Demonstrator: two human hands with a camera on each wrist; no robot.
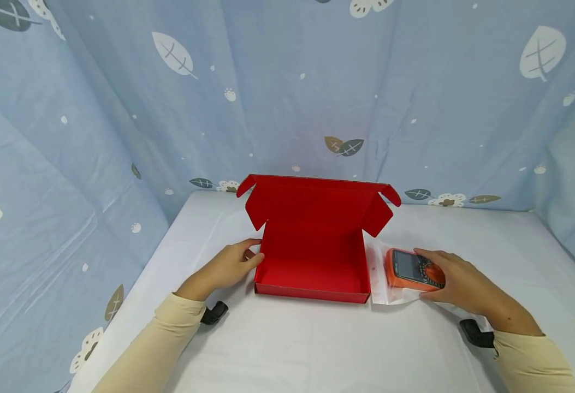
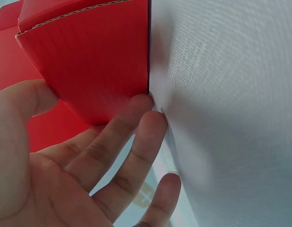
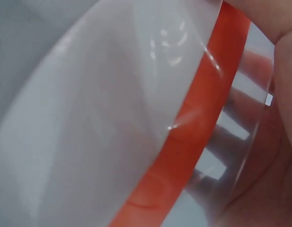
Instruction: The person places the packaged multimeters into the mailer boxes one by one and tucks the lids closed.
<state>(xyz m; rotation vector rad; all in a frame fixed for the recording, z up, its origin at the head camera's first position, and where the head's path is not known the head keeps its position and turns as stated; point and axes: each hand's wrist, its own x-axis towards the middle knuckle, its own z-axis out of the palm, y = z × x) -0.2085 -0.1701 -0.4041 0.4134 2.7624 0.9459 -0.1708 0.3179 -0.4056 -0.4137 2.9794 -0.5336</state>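
An open red cardboard box (image 1: 312,295) stands on the white tabletop, with its lid raised at the back. At its left side, my left hand (image 1: 228,266) holds the wall; in the left wrist view the thumb (image 2: 34,98) lies at the rim and fingertips reach the wall's lower edge. To the right of the box, an orange multimeter (image 1: 408,266) with a grey screen and round dial lies in a clear plastic bag (image 1: 379,284). My right hand (image 1: 459,281) grips its right end, thumb and fingers on opposite sides. The multimeter's orange edge (image 3: 193,127) shows through the plastic in the right wrist view.
The white tabletop (image 1: 287,349) runs to a blue leaf-print curtain (image 1: 277,98) at the back and left. Side flaps (image 1: 377,214) of the lid stick out on both sides. Black wrist cameras (image 1: 214,313) sit below each hand.
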